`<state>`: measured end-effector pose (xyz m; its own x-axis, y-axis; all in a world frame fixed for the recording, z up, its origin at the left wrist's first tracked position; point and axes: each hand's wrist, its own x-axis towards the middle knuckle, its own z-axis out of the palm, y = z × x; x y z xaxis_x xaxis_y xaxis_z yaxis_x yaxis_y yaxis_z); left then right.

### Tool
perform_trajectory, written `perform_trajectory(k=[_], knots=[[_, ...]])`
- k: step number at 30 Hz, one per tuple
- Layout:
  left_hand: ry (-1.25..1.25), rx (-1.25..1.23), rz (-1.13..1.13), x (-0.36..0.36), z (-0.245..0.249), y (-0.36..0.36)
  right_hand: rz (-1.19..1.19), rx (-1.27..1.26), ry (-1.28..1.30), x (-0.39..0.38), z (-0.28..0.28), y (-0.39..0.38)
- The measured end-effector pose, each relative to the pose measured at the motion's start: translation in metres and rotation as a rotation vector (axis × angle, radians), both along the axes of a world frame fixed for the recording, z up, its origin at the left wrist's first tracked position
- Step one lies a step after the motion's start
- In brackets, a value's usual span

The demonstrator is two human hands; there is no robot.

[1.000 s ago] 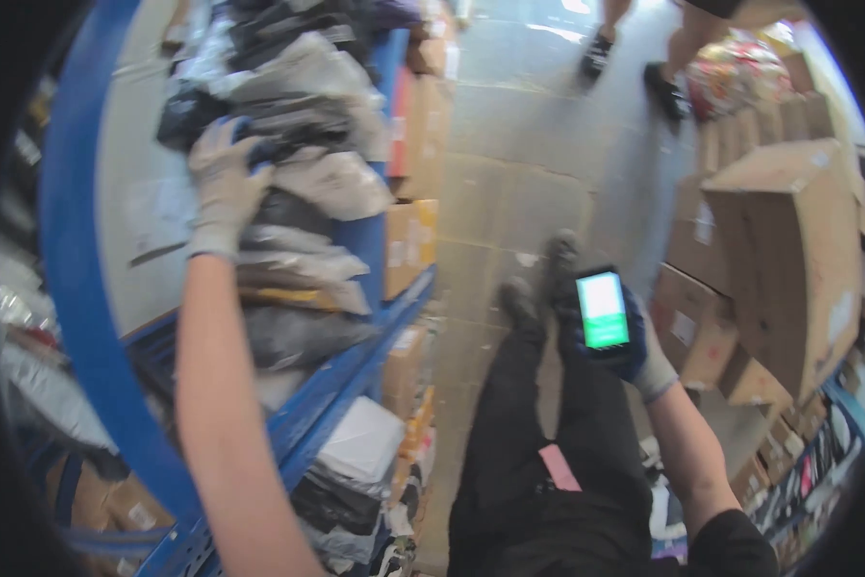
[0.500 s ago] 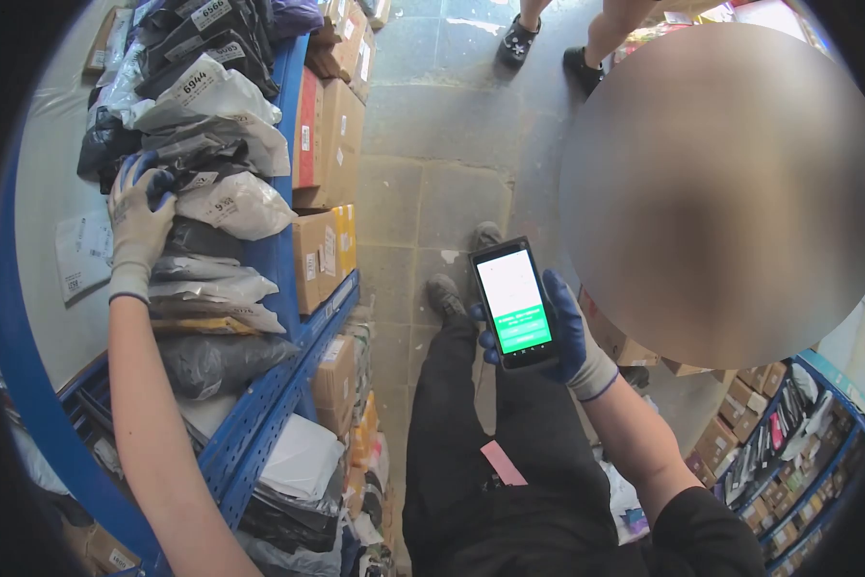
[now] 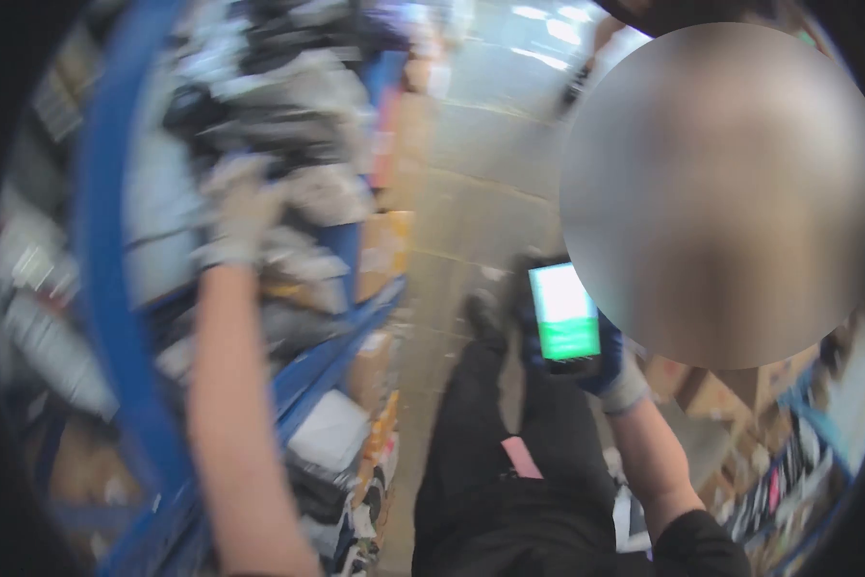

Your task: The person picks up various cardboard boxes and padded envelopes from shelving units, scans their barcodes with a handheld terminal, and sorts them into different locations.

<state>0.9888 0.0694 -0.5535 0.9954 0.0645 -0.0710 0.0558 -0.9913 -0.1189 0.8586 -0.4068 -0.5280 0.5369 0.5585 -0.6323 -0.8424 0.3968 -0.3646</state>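
My left hand [image 3: 238,213], in a pale glove with blue fingertips, is at a row of bagged parcels on the blue shelf. Motion smears its fingers, so I cannot make out whether they grip anything. Just right of it lies a white plastic mailer bag [image 3: 329,195], with dark bags [image 3: 283,130] stacked beyond. In front of my legs, my right hand [image 3: 610,370], in a blue and grey glove, is closed around a smartphone [image 3: 565,313]. The phone's lit screen is white above and green below; its text is unreadable.
The blue shelf frame [image 3: 115,240] rises at the left. Cardboard boxes [image 3: 384,252] line the aisle floor [image 3: 471,221] beside it. More boxes [image 3: 707,385] and another parcel rack [image 3: 788,481] stand at right. A blurred disc covers the upper right; part of another person's leg shows near it.
The whole view has swung, shifting the shelf, parcels and both hands rightward in the picture, and it is now blurred. My right hand still holds the smartphone; my left stays by the bags.
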Motion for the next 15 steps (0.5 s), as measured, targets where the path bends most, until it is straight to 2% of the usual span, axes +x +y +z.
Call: perform_trajectory(k=[1,2,4,5,7,8,10,11,13,14,15], knots=[[0.137,-0.056,0.135,-0.002,0.028,-0.019,0.173,-0.456,-0.523,0.006,0.020,0.008],[0.181,-0.032,0.262,-0.009,0.051,-0.039,0.244,-0.600,-0.828,0.005,0.037,0.013],[-0.020,0.264,0.333,-0.036,0.070,-0.082,0.375,-1.046,-1.498,-0.004,0.055,0.013],[-0.079,0.393,0.392,-0.064,0.040,-0.097,0.334,-1.094,-1.709,-0.006,0.047,0.015],[-0.180,1.032,0.268,-0.127,-0.104,-0.149,0.091,-0.644,-1.161,-0.014,0.004,0.001],[-0.176,1.216,0.278,-0.155,-0.106,-0.161,0.087,-0.492,-1.045,-0.014,0.001,0.002],[0.128,0.232,0.280,-0.201,0.015,-0.188,0.105,-0.108,-0.242,0.000,0.043,0.032],[0.156,-0.013,0.294,-0.214,0.047,-0.203,0.151,-0.014,-0.052,0.006,0.059,0.043],[0.109,-0.254,0.314,-0.272,0.067,-0.198,0.312,0.114,0.120,0.012,0.079,0.068],[0.078,-0.304,0.345,-0.316,0.061,-0.194,0.386,0.151,0.157,0.015,0.088,0.079],[-0.029,-0.309,0.488,-0.362,0.041,-0.190,0.455,0.165,0.154,0.019,0.097,0.091]])
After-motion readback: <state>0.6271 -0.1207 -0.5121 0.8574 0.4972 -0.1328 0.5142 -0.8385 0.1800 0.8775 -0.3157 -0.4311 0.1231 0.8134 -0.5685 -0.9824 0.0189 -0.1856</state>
